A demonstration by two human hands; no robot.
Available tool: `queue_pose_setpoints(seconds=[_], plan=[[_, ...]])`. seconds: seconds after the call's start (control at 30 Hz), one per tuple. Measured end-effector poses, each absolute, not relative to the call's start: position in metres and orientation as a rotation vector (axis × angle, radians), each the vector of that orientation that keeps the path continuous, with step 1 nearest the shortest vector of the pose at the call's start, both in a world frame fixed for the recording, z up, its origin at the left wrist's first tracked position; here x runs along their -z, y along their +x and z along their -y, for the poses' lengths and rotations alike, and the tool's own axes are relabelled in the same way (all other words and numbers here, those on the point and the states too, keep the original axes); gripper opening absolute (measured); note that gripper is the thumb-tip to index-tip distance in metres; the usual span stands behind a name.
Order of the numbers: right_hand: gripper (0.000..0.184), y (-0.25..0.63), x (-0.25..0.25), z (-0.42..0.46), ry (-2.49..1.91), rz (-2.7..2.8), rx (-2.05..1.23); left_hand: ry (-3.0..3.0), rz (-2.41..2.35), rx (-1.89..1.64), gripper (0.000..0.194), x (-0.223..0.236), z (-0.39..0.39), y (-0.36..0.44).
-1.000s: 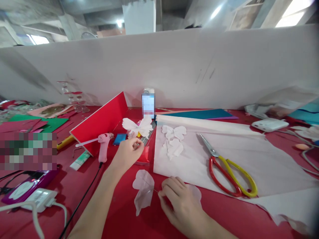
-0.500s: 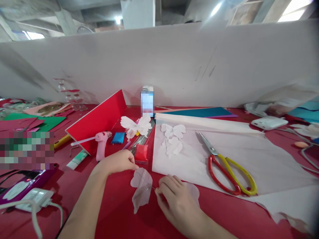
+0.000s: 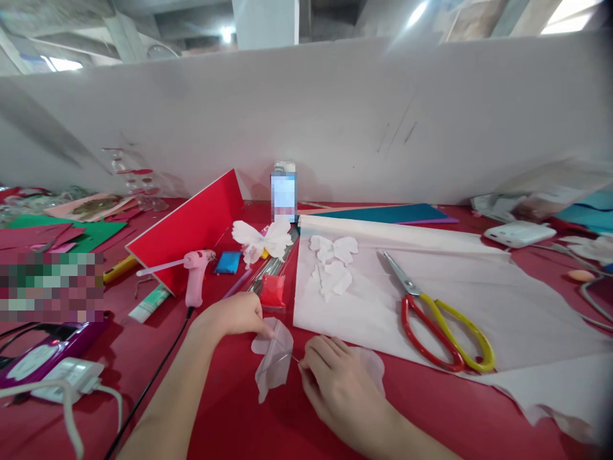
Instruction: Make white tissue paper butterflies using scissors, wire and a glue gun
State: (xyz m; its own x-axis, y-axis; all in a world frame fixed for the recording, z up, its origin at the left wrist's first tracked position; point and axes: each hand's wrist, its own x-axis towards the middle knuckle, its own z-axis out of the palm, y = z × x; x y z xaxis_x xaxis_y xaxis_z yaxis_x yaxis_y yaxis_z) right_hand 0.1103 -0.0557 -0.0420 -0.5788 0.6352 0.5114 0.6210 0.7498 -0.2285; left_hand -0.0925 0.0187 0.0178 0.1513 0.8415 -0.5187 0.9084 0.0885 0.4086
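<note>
A pale pink paper petal [image 3: 272, 361] lies on the red table [image 3: 230, 421] in front of me. My left hand [image 3: 234, 316] pinches the petal's upper edge with closed fingers. My right hand [image 3: 338, 383] is closed in a pinch on a thin wire [image 3: 293, 360] that runs to the petal's middle. Another pale petal [image 3: 371, 364] lies partly under my right hand. Just beyond my left hand stands a packet of thin wires with a red end [image 3: 272, 289].
Red-and-yellow scissors [image 3: 440, 326] lie on a large pale pink sheet [image 3: 502, 313] with cut petals [image 3: 332, 265]. A pink glue gun [image 3: 195, 278], its black cord, a red board [image 3: 189, 230], a white paper flower [image 3: 263, 241] and chargers [image 3: 62, 377] sit left. A white partition [image 3: 335, 121] runs behind.
My left hand came back from the wire packet toward me and now pinches the petal's top edge. The right hand has stayed in place on the wire.
</note>
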Motion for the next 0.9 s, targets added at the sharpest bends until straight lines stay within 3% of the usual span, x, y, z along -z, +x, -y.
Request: queue_pose_setpoints(seconds=[0.3,0.5,0.9], plan=[[0.015,0.112,0.041,0.056,-1.056,2.408,-0.198,1.747,-1.719,0.17,0.039,-0.019,-0.018,-0.09],[0.027,0.113,0.036,0.054,-1.095,2.401,-0.353,1.74,-1.72,0.182,0.038,-0.02,-0.017,-0.089],[0.025,0.113,0.033,0.054,-1.112,2.404,-0.485,1.715,-1.729,0.281,0.036,-0.02,-0.022,-0.09]])
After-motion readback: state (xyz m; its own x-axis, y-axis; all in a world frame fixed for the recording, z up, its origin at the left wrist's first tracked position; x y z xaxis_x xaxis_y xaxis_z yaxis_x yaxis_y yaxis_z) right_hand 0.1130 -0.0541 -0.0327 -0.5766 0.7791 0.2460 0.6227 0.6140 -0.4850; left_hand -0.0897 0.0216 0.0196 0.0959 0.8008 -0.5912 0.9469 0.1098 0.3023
